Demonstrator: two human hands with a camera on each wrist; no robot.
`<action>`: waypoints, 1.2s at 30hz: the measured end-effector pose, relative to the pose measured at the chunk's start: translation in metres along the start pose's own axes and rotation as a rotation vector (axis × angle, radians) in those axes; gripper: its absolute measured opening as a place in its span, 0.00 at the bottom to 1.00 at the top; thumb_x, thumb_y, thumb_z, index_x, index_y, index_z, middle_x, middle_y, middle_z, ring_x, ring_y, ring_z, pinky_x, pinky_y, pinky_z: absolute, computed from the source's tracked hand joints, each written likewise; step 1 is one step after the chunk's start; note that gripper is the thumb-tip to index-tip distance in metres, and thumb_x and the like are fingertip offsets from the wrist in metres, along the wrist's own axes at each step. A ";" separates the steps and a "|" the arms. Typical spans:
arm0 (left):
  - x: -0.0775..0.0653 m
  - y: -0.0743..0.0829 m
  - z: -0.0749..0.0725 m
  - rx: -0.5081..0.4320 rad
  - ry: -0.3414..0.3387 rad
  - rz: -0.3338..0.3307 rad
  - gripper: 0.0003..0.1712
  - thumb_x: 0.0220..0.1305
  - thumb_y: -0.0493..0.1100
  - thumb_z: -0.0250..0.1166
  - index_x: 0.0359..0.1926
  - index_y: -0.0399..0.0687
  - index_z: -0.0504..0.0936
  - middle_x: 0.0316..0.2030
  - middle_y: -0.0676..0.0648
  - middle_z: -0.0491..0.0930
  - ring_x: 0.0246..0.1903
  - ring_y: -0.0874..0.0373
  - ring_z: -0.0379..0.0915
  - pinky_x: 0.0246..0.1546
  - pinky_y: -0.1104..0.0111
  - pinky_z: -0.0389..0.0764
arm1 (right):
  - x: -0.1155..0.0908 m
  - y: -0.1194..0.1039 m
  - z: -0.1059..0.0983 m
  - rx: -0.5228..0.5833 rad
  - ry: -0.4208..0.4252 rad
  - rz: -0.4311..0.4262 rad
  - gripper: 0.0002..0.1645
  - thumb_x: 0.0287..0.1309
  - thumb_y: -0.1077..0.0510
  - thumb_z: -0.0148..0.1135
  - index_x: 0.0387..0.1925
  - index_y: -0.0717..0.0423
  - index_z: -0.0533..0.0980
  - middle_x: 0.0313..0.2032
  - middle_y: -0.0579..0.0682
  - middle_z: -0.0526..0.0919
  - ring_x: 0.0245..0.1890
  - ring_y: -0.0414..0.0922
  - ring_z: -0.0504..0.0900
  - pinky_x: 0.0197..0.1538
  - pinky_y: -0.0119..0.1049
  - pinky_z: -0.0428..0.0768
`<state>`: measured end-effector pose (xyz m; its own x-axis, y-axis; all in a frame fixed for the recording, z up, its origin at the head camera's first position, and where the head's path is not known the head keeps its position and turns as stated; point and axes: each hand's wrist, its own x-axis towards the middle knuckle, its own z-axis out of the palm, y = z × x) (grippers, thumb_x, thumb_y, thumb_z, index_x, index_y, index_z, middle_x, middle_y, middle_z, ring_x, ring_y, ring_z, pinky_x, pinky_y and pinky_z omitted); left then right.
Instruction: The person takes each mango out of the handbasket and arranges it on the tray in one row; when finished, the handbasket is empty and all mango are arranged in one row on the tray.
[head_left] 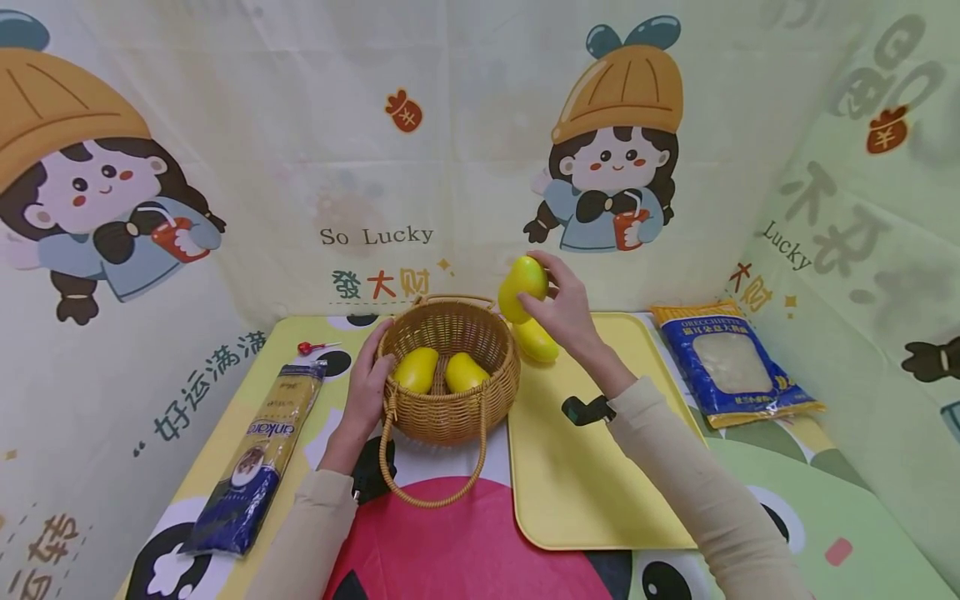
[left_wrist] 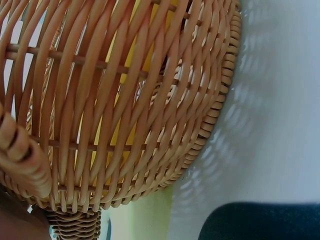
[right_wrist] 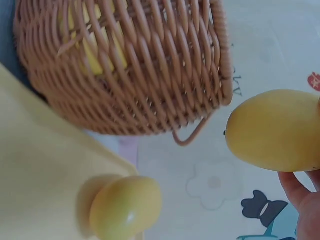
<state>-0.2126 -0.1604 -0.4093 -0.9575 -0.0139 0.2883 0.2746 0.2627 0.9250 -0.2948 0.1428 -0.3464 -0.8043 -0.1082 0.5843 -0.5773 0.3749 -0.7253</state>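
Nearest, the left forearm reaches forward, its left hand (head_left: 365, 392) clamped on the side of the basket (head_left: 450, 414), likely to steady it; the wicker wall keeps two mangoes (head_left: 417, 370) inside. Farther off, the right arm slants inward, its right hand (head_left: 564, 304) pinching a held-up mango (head_left: 521, 287), seemingly to clear the rim, above a loose mango (head_left: 537, 342) on the tray (head_left: 570, 492).

The right wrist view crops the held mango (right_wrist: 274, 131)

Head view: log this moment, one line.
right grip: holds yellow oval mango | left grip: holds round brown wicker basket | inside basket: two yellow mangoes | on yellow rectangular tray: one mango
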 end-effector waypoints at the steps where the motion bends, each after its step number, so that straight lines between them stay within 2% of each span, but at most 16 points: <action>1: 0.000 0.000 0.000 0.000 0.000 -0.001 0.34 0.71 0.39 0.45 0.77 0.49 0.56 0.77 0.45 0.55 0.74 0.42 0.54 0.72 0.43 0.59 | 0.000 0.002 -0.001 -0.002 -0.001 0.002 0.35 0.54 0.61 0.68 0.65 0.52 0.70 0.60 0.53 0.77 0.54 0.53 0.78 0.55 0.53 0.82; 18: 0.000 0.001 0.000 -0.001 0.006 -0.004 0.34 0.71 0.38 0.45 0.77 0.49 0.57 0.76 0.44 0.56 0.74 0.42 0.55 0.72 0.43 0.60 | -0.003 0.035 -0.025 -0.117 0.006 0.113 0.36 0.55 0.59 0.67 0.67 0.49 0.69 0.61 0.52 0.75 0.53 0.52 0.75 0.58 0.52 0.80; 36: -0.001 0.002 0.001 -0.011 0.001 -0.019 0.34 0.71 0.38 0.46 0.77 0.51 0.57 0.77 0.46 0.55 0.74 0.43 0.54 0.73 0.44 0.59 | -0.017 0.064 -0.044 -0.188 -0.018 0.196 0.36 0.56 0.59 0.65 0.67 0.54 0.68 0.62 0.56 0.74 0.53 0.54 0.72 0.59 0.50 0.78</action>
<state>-0.2111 -0.1589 -0.4078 -0.9623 -0.0196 0.2712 0.2578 0.2513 0.9329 -0.3121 0.2090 -0.3873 -0.9016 -0.0319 0.4314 -0.3750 0.5548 -0.7427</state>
